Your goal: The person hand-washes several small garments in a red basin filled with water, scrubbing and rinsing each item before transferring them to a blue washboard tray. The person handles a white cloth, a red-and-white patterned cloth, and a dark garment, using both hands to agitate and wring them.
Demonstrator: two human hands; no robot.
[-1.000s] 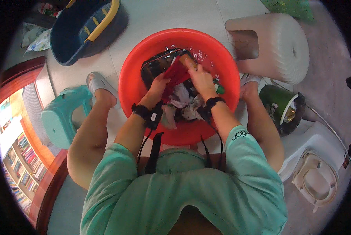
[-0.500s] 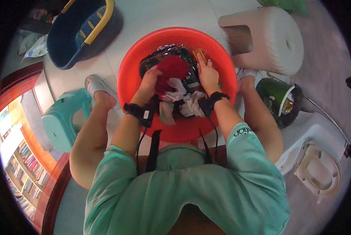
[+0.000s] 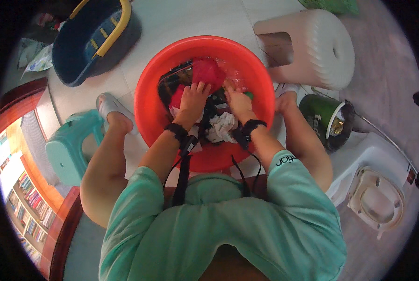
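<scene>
A red plastic basin point(image 3: 146, 122) stands between my legs with wet laundry in it. My left hand point(image 3: 193, 100) presses its curled fingers onto a red cloth point(image 3: 208, 72), part of which also shows on the hand's left. To the right, my right hand point(image 3: 239, 104) is closed round a small yellow-brown block, mostly hidden under its fingers; I cannot tell what kind it is. Under the cloth lies a dark, shiny item point(image 3: 169, 84), and a whitish cloth point(image 3: 222, 127) is bunched near my right wrist. Black bands with wires circle both wrists.
At the far left stands a dark blue tub point(image 3: 69, 58) with a yellow handle. A teal stool point(image 3: 64, 154) is left of my leg; a beige stool point(image 3: 321, 51) lies at the far right. A green bin point(image 3: 318, 112) and a white toilet point(image 3: 354, 159) are on the right.
The red cloth has shifted away from me and spread out. My hands have come closer together, and the block, plainly visible before, is now mostly covered by my right hand.
</scene>
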